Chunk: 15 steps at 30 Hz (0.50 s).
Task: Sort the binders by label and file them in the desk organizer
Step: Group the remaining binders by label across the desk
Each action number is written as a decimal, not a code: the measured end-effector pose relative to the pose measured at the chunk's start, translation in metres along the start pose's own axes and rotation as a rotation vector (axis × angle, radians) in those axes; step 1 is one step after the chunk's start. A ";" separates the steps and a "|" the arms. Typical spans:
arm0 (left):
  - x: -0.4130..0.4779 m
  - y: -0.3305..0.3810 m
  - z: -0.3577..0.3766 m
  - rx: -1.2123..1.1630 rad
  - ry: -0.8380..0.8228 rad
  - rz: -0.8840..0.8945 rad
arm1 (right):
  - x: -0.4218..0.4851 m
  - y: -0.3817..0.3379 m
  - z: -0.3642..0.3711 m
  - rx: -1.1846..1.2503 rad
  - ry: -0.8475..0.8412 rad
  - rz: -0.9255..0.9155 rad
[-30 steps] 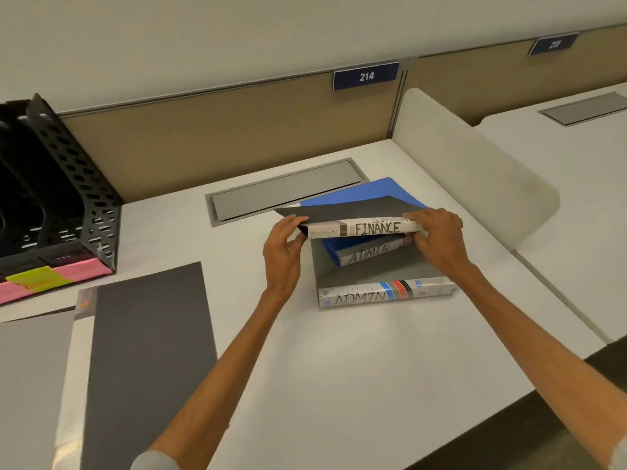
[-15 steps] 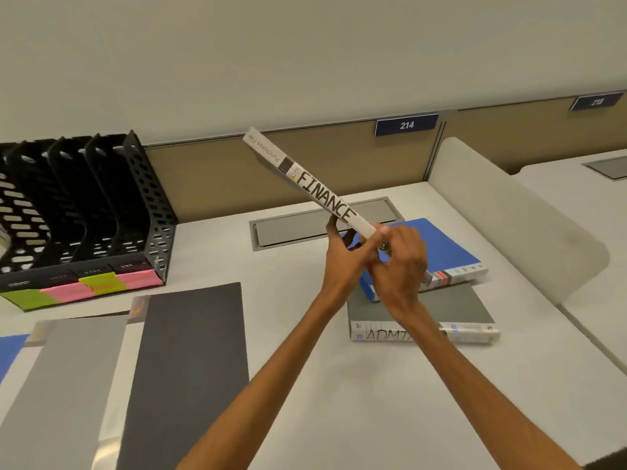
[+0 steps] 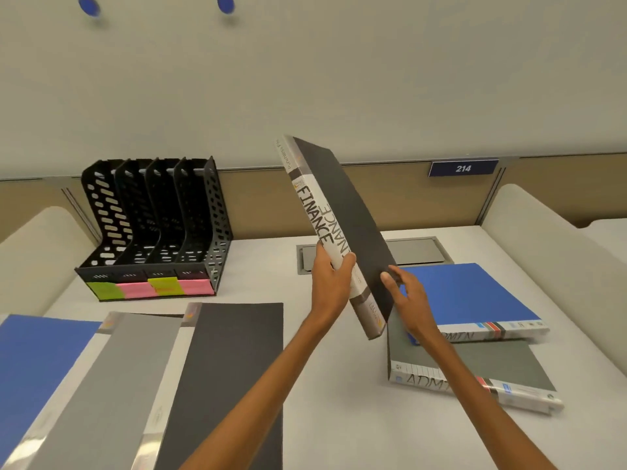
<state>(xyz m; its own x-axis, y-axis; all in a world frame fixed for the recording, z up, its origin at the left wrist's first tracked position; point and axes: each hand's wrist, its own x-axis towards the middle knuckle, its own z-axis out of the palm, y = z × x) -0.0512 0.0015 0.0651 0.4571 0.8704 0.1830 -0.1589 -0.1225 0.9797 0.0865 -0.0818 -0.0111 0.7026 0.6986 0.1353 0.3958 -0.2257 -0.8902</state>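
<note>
I hold a dark grey binder [image 3: 349,215] with a white spine reading FINANCE up in the air, tilted, above the desk. My left hand [image 3: 330,279] grips its spine low down. My right hand [image 3: 409,296] touches the lower edge of its cover with fingertips. Two binders marked ADMIN lie at the right: a blue one [image 3: 468,296] overlapping a grey one [image 3: 481,368]. The black perforated desk organizer [image 3: 152,225] stands at the back left, with green and pink sticky labels [image 3: 149,288] along its front.
Three more binders lie flat at the front left: blue [image 3: 30,361], light grey [image 3: 101,385], dark grey [image 3: 230,374]. A grey cable hatch [image 3: 417,251] sits in the desk behind my hands. Cream dividers [image 3: 549,232] flank the desk; a partition with plate 214 [image 3: 463,168] runs behind.
The FINANCE binder came off the ADMIN stack and rose upright, turning so its dark cover shows. My right hand slid from the spine to the cover's lower edge. The view shifted left.
</note>
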 end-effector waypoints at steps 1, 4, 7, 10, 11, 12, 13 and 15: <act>-0.001 0.003 -0.004 0.020 -0.008 0.033 | 0.007 0.005 0.002 -0.007 -0.016 0.059; -0.007 0.008 -0.015 0.078 -0.019 0.112 | 0.024 0.012 0.007 0.060 -0.050 0.157; -0.011 0.011 -0.024 0.140 0.002 0.152 | 0.036 0.017 0.010 0.177 -0.103 0.224; -0.009 0.012 -0.033 0.209 0.011 0.181 | 0.047 0.015 0.018 0.294 -0.213 0.249; -0.008 0.012 -0.037 0.233 0.011 0.185 | 0.049 0.011 0.023 0.326 -0.238 0.244; -0.007 0.013 -0.041 0.261 0.011 0.192 | 0.051 0.006 0.029 0.347 -0.253 0.231; -0.007 0.014 -0.045 0.286 0.011 0.202 | 0.053 0.001 0.036 0.366 -0.263 0.217; -0.006 0.016 -0.055 0.316 0.017 0.228 | 0.052 -0.006 0.052 0.413 -0.286 0.218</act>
<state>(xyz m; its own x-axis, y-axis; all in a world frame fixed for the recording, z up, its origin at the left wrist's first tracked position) -0.1045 0.0207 0.0756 0.4265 0.8112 0.4000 0.0237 -0.4521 0.8916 0.0901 -0.0086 -0.0209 0.5305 0.8354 -0.1441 -0.0469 -0.1409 -0.9889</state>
